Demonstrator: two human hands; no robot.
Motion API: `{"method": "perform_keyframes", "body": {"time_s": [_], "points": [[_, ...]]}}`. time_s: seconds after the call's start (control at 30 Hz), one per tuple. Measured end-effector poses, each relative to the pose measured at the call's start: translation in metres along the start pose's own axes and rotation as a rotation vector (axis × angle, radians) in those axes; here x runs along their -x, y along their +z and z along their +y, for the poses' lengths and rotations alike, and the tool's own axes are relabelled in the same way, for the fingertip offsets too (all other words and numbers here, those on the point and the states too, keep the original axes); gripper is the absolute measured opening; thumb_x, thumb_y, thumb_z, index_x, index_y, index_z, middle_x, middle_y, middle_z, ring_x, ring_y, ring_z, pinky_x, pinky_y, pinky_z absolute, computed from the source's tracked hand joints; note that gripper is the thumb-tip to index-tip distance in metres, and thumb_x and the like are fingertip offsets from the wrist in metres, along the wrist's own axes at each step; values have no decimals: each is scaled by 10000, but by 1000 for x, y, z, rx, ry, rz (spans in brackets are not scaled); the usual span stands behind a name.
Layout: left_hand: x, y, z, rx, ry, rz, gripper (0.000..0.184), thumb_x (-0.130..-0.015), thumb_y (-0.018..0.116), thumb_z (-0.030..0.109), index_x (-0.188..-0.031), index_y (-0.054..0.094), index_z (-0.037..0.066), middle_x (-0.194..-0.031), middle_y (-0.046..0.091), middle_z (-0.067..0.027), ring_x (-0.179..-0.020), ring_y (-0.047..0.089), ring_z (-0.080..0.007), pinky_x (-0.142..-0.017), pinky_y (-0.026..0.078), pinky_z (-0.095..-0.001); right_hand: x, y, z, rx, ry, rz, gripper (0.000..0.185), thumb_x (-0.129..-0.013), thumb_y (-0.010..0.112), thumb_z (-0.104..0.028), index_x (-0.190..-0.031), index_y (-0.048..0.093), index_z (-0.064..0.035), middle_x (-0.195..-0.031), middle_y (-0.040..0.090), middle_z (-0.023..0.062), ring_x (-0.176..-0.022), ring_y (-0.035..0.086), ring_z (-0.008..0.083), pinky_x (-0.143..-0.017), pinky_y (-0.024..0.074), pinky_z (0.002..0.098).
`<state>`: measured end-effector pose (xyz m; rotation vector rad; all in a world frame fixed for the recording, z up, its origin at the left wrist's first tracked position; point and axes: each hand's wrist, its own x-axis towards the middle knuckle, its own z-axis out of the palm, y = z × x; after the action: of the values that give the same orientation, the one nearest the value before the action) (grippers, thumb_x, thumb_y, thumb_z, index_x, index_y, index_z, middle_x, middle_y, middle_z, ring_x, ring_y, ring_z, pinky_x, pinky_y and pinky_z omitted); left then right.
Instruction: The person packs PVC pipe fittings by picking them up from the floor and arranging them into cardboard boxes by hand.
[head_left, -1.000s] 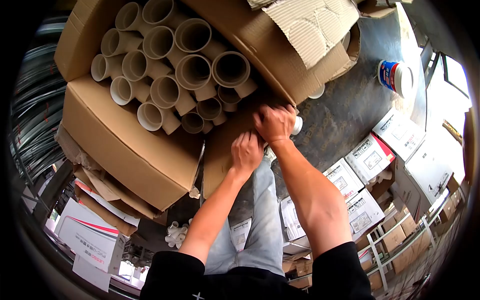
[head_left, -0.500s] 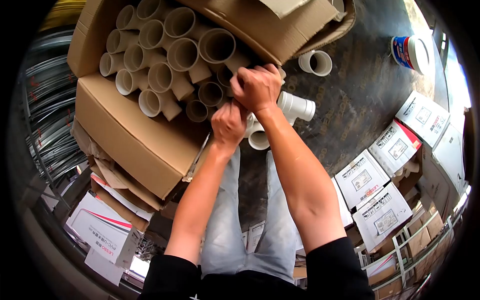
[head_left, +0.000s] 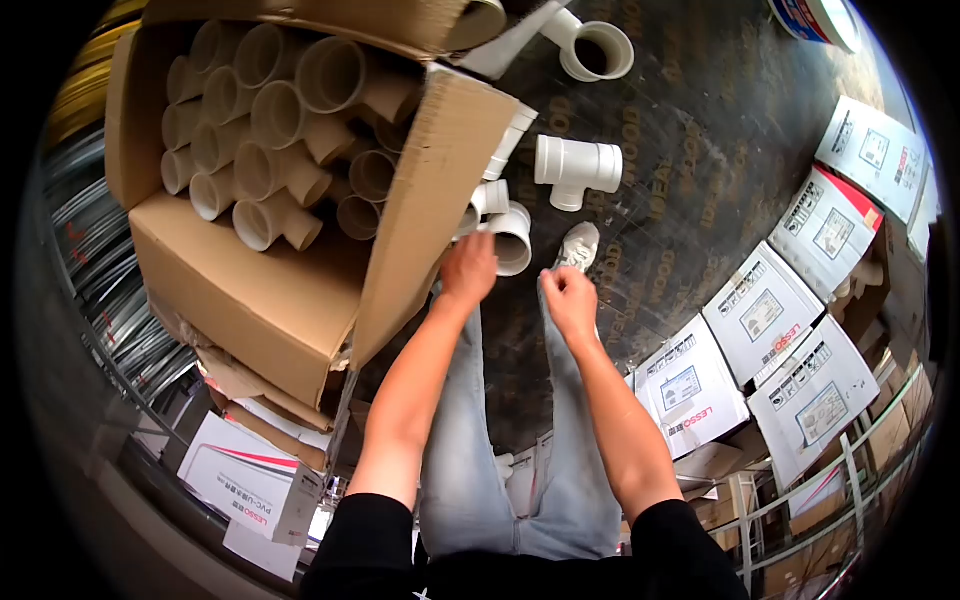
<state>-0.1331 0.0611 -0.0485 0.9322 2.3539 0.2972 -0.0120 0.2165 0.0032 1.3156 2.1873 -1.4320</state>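
Note:
My left hand [head_left: 468, 268] is beside the near end of the raised cardboard flap [head_left: 432, 185], its fingers pointing away and loosely extended. Whether it touches the flap or the white fittings behind it, I cannot tell. My right hand [head_left: 571, 300] is closed in a fist above my right leg; its inside is hidden. Left of my hands, the open cardboard box [head_left: 240, 290] holds several pipe tees [head_left: 277, 112] stacked with their round mouths facing up. A white pipe fitting [head_left: 512, 240] is just past my left hand, and a white tee [head_left: 578, 165] lies on the floor beyond.
Another white fitting [head_left: 597, 52] lies farther off on the dark floor [head_left: 680, 170]. A tub [head_left: 818, 22] is at the top right. White printed cartons [head_left: 762, 312] line the right side. Coiled pipe or wire [head_left: 85, 240] is racked at the left, above another carton [head_left: 245, 475].
My hands were together at the box's edge; they have separated and come closer to me. The right-hand flap now stands out, and the view has shifted, revealing my shoe and more floor.

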Motion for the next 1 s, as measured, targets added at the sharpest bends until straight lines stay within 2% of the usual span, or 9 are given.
{"method": "perform_keyframes", "body": {"time_s": [0.1,0.13,0.27,0.33,0.5,0.57,0.67,0.93,1.0], "points": [[-4,60,-30,50,-499,-75,680,-718,859,327,-1249,522,68,-1156,632,-159,-1091,611,-363,-929,502,-480,10,8,33,-9,146,-140,372,-881,687,-303,-687,574,-7,-699,595,179,-667,592,373,-627,451,458],[-7,70,-35,12,-422,23,707,-693,874,365,-1231,525,67,-1180,632,-164,-1107,609,-363,-939,497,-486,10,7,40,28,173,-161,371,-878,684,-321,-694,592,-12,-707,619,190,-678,610,383,-636,459,463],[-21,107,-36,31,-598,-59,360,-843,723,220,-1119,572,45,-1137,668,-188,-1095,615,-369,-954,463,-498,7,-1,73,46,269,-137,371,-875,675,-332,-705,598,-11,-705,624,200,-700,623,385,-665,475,462],[-24,116,-39,-91,-440,77,137,-874,634,142,-973,606,50,-955,709,-187,-956,664,-364,-906,450,-510,2,-8,82,68,365,-90,383,-870,680,-346,-709,600,-8,-726,641,208,-725,640,382,-685,490,439],[-12,74,29,-77,-288,-82,119,-859,642,184,-894,641,71,-794,708,-169,-791,685,-365,-855,449,-492,15,-13,103,-152,520,-55,363,-874,706,-365,-781,663,-16,-718,671,131,-716,656,278,-718,501,384],[-4,59,59,-48,-247,-73,68,-809,645,137,-826,637,72,-773,712,-150,-790,695,-333,-817,450,-466,23,-23,91,-183,566,124,331,-887,729,-343,-925,681,-17,-867,706,67,-823,648,152,-769,497,299],[12,20,105,56,-101,-15,86,-815,641,160,-809,628,75,-752,690,-132,-755,676,-333,-765,452,-468,41,-34,91,-277,532,287,440,-856,779,-311,-1152,626,-23,-1081,663,98,-1018,614,181,-914,469,302],[47,-175,186,246,277,472,95,-749,707,127,-781,623,95,-685,583,-34,-683,578,-202,-715,388,-350,104,-123,-42,-366,-18,511,402,-835,544,58,-1232,566,3,-1193,605,138,-1107,585,249,-985,453,349],[54,-227,189,209,317,594,102,-735,715,117,-780,626,98,-706,607,-28,-683,588,-189,-720,387,-344,110,-131,-89,-573,-178,496,363,-913,548,-20,-1274,525,17,-1221,579,122,-1116,570,234,-985,453,342]]}}
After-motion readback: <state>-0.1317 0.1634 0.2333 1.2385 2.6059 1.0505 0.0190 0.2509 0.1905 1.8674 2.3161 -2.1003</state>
